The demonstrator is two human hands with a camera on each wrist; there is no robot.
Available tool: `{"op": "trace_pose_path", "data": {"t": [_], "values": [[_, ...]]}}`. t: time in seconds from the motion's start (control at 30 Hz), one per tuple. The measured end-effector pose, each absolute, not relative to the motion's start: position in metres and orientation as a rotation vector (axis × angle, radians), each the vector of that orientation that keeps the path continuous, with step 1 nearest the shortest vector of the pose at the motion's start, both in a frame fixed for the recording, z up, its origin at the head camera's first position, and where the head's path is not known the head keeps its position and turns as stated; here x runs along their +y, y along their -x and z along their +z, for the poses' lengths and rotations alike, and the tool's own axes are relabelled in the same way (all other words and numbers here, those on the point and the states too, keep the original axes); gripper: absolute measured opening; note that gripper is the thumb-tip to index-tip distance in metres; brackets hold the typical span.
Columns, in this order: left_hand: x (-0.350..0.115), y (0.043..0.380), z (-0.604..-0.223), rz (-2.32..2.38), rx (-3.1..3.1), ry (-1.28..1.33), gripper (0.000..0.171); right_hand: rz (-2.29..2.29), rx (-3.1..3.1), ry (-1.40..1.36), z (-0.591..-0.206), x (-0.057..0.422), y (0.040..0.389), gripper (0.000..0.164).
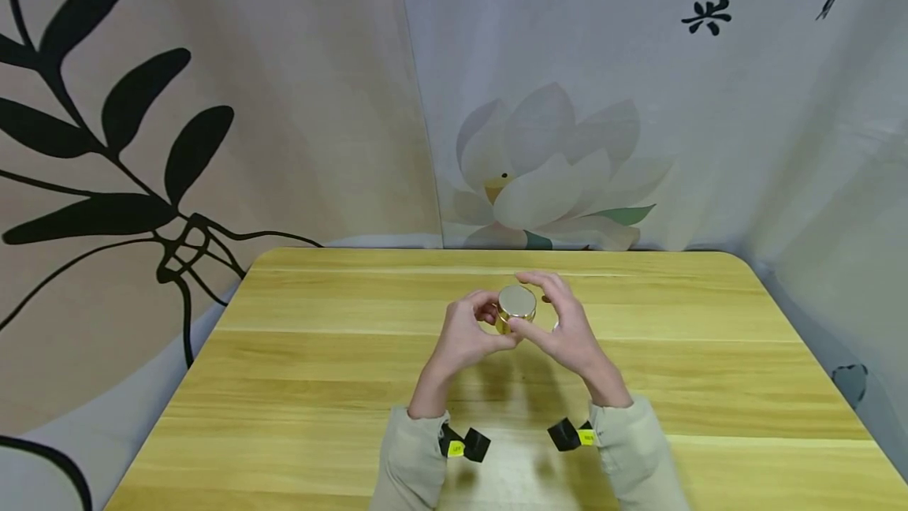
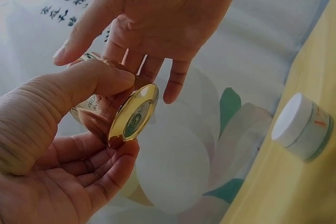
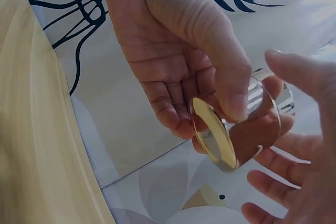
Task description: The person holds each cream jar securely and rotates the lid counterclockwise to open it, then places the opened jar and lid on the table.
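A shiny gold cosmetic jar (image 1: 515,302) with a round, flat-topped lid is held above the table. My left hand (image 1: 464,333) grips it by the side, and the left wrist view shows the thumb across the jar (image 2: 137,116) with the fingers curled beneath. Printed lettering on its side is partly covered by the thumb. Around the lid end, my right hand (image 1: 563,330) is spread with its thumb and fingers apart. In the right wrist view, the right hand's fingers (image 3: 286,166) are loosely extended beside the jar; whether the thumb touches it, I cannot tell.
A white jar (image 2: 303,127) with orange lettering appears on the table in the left wrist view; my right hand mostly hides it from the head camera. The wooden table (image 1: 319,385) ends at a printed curtain (image 1: 340,101) with plant and lotus designs.
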State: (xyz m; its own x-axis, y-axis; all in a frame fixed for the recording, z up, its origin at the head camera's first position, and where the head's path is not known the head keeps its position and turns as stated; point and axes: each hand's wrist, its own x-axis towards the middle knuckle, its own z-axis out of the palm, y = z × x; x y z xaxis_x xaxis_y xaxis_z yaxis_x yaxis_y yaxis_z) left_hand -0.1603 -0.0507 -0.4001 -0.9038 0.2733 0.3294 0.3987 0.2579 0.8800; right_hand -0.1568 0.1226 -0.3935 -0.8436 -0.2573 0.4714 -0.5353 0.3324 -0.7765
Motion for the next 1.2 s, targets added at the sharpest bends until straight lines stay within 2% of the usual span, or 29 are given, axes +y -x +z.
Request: {"op": "trace_pose_path", "data": {"t": [0.37, 0.6, 0.97, 1.2], "values": [[-0.0508, 0.1606, -0.4013, -1.709, -2.398, 0.656, 0.032, 1.485, -2.308, -0.650, -0.3921, 0.1214, 0.1577, 0.043], [-0.0508, 0.1612, -0.4025, -1.687, -2.404, 0.654, 0.034, 1.519, -2.301, -0.708, -0.3930, 0.1242, 0.1567, 0.045], [-0.0495, 0.1610, -0.4029, -1.698, -2.420, 0.626, 0.035, 1.474, -2.301, -0.616, -0.3981, 0.1224, 0.1588, 0.047], [-0.0494, 0.1608, -0.4032, -1.697, -2.429, 0.631, 0.035, 1.515, -2.315, -0.744, -0.3971, 0.1253, 0.1576, 0.042]]}}
